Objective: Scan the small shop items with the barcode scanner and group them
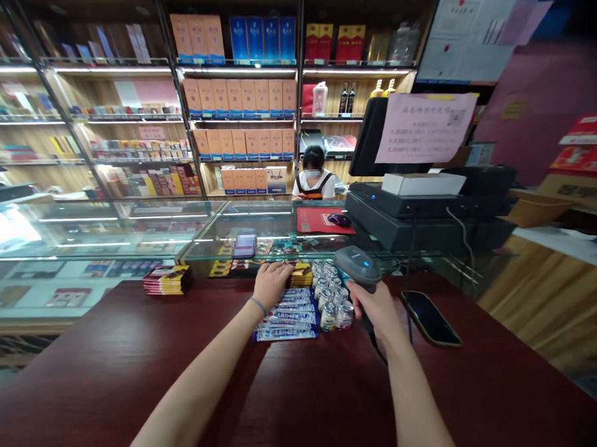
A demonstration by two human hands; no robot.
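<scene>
1. Right hand (380, 309): fingers wrapped round the handle of a dark scanner (357, 266), its blue light showing. Scanner is over the tabletop, its head near the jars' far end. Looks stiff and fairly light; the handle is the natural hold. Its dark cable (377, 347) hangs below and may drag.

2. Left hand (273, 283): palm down, fingers bent at the left end of the yellow packets (302, 275). Fingertips hidden; cannot tell whether they pinch anything or merely rest there.

3. Yellow packets: stacked at the table's far edge, just beyond the sachets. Probably light, with slick wrappers; a grip across the stack's sides should keep layers from sliding.

4. Blue-and-white sachets (287, 321): long, laid in a row below the left hand. Likely soft and slippery; best taken near one end, without squeezing the middle.

5. Small jars (332, 298): grouped between sachets and scanner. Look rigid, perhaps breakable if dropped; hold round the body, below the lid.

6. Farther out: phone (433, 318) flat at right, stiff and smooth, best held by its edges; another packet stack (166, 282) at left; glass counter (218, 218) beyond the wooden table (137, 392).
</scene>
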